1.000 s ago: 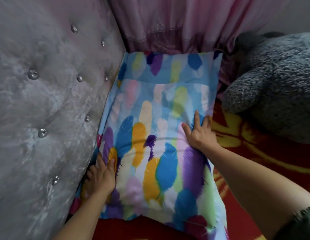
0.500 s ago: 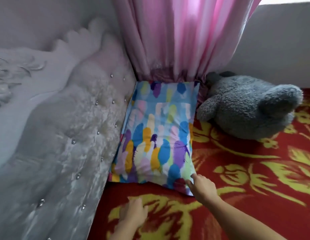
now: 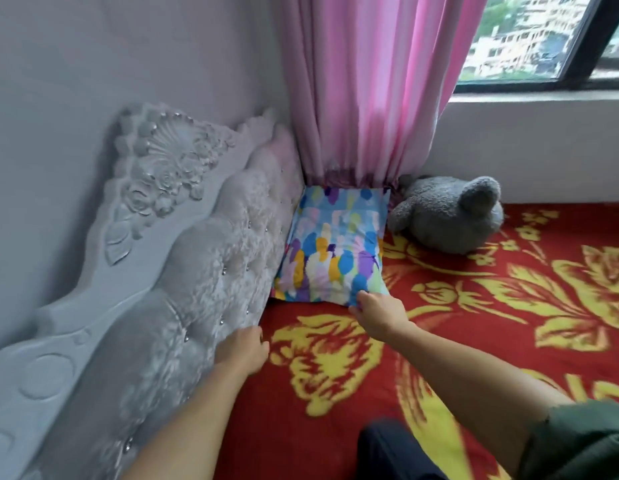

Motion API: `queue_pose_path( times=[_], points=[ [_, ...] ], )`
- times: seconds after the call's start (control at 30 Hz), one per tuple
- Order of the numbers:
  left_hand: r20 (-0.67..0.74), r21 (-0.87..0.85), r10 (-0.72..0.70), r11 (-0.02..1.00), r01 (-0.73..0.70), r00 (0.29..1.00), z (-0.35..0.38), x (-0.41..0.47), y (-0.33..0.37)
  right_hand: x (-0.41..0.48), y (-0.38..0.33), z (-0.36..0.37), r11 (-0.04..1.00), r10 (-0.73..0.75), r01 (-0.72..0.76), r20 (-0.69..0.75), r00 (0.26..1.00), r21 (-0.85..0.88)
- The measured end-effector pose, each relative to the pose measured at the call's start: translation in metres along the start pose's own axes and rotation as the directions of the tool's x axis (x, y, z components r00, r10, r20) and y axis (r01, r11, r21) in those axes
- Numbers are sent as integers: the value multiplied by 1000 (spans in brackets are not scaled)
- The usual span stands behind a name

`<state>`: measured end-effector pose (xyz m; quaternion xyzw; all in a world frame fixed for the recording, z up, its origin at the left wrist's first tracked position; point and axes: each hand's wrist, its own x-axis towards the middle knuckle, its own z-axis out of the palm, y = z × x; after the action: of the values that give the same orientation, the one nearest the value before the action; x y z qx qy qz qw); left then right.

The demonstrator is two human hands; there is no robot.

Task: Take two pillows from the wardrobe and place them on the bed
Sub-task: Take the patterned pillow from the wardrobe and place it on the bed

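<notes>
One pillow [image 3: 332,251] with a bright feather print in blue, yellow and purple lies flat on the red and yellow bed cover [image 3: 474,341], tucked into the corner where the headboard meets the curtain. My right hand [image 3: 379,311] is at the pillow's near right corner, fingers pinched on its edge. My left hand [image 3: 244,348] sits apart from the pillow, low beside the headboard's base, fingers loosely curled with nothing in them. No second pillow or wardrobe is in view.
A grey tufted headboard [image 3: 183,271] with carved trim runs along the left. A pink curtain [image 3: 363,88] hangs behind the pillow. A grey plush toy [image 3: 450,216] lies just right of the pillow. A window [image 3: 543,39] is at the upper right.
My view has pulled back from the pillow. Both hands came off its top; the left moved to the headboard's base, the right slid to the pillow's near right corner.
</notes>
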<state>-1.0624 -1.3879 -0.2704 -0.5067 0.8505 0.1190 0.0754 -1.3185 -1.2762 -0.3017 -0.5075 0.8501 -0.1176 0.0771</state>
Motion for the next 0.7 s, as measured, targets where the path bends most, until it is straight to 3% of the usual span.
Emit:
queue_pose_path(
  times=[0.27, 0.4, 0.7],
  points=[
    [-49, -167, -63, 984, 54, 997, -34, -70, -39, -55, -57, -83, 962, -170, 166, 2, 986, -219],
    [-78, -203, -153, 970, 135, 985, -11, -96, -70, -59, -80, -69, 944, -212, 213, 29, 977, -251],
    [92, -197, -350, 911, 362, 932, 78, -225, -96, -148, -119, 3, 899, -390, 416, 178, 903, -136]
  ],
)
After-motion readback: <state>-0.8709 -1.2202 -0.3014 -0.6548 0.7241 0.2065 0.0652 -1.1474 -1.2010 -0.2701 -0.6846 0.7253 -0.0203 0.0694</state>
